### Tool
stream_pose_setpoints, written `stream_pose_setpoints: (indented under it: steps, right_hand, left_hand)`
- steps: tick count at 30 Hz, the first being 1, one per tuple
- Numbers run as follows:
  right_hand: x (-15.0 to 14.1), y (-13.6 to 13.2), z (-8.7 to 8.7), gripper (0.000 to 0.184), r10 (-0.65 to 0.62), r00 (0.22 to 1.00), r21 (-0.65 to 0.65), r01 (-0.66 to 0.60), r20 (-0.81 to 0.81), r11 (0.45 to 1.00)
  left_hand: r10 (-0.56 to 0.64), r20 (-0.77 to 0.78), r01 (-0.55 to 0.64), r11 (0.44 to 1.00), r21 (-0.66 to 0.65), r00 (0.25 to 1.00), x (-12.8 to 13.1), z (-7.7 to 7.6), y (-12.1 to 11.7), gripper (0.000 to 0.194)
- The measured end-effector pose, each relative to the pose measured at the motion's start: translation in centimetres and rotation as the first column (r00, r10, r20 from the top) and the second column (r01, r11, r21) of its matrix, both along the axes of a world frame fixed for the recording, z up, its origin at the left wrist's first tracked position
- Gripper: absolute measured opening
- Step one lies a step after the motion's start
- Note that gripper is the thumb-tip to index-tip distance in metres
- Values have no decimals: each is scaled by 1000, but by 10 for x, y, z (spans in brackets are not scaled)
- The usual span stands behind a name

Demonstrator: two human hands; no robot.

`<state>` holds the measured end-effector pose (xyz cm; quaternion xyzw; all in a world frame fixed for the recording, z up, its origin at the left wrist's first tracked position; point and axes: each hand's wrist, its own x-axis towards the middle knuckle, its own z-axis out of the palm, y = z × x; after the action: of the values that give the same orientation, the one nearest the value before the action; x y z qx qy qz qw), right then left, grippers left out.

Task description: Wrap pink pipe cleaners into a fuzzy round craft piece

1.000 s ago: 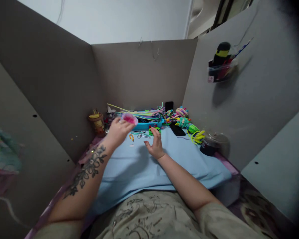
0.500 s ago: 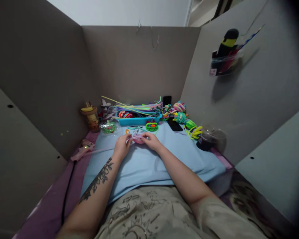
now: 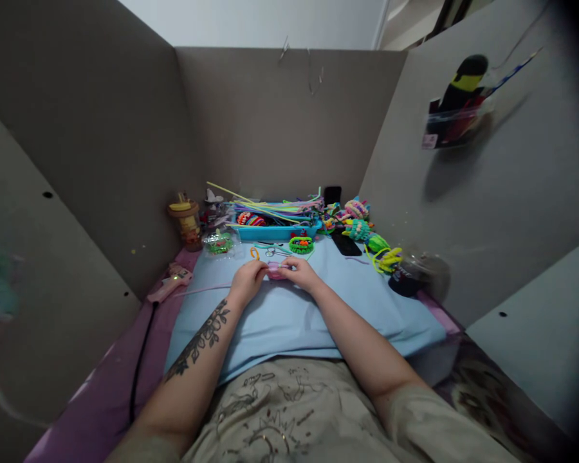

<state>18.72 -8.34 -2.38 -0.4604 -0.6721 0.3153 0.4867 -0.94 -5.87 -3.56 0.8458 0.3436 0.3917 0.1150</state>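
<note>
Between my two hands, low over the blue cloth (image 3: 289, 321), is a small pink fuzzy piece (image 3: 275, 272), seemingly coiled from pipe cleaner. My left hand (image 3: 249, 281) pinches its left side, and the fingers of my right hand (image 3: 302, 274) close on its right side. A pale pink strand (image 3: 202, 289) runs leftward from near my left hand across the cloth. Just beyond the fingers lie small scissors (image 3: 271, 253), an orange loop (image 3: 255, 253) and a green fuzzy ring (image 3: 301, 244) with orange in its middle. The fingertips partly cover the pink piece.
A blue tray (image 3: 280, 233) full of pipe cleaners stands at the back. Left are a brown-and-yellow cup (image 3: 187, 224), a bagged green piece (image 3: 219, 243) and a pink glue gun (image 3: 172, 283) with black cord. Right are a phone (image 3: 346, 244), fuzzy figures (image 3: 357, 228) and a dark-based container (image 3: 408, 280).
My left hand has come down from the raised position with the pink piece. My right hand has joined it and grips the other side. The view has shifted slightly.
</note>
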Motion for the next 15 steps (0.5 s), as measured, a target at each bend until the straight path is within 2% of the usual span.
stream_pose_setpoints:
  steps: [4,9,15]
  right_hand:
    - [5,4,-6,24,3,981,-132,-29,-195,991]
    - [0,6,-8,24,30,890,-218,-144,-455,965]
    - [-5,5,-5,22,13,842,-229,-161,-539,960]
  left_hand:
    - [-14,64,16,999,-33,998,-1,0,2,11]
    - [-25,128,36,995,-89,991,1,3,4,11]
    - [-36,203,77,977,-197,979,3,3,1,13]
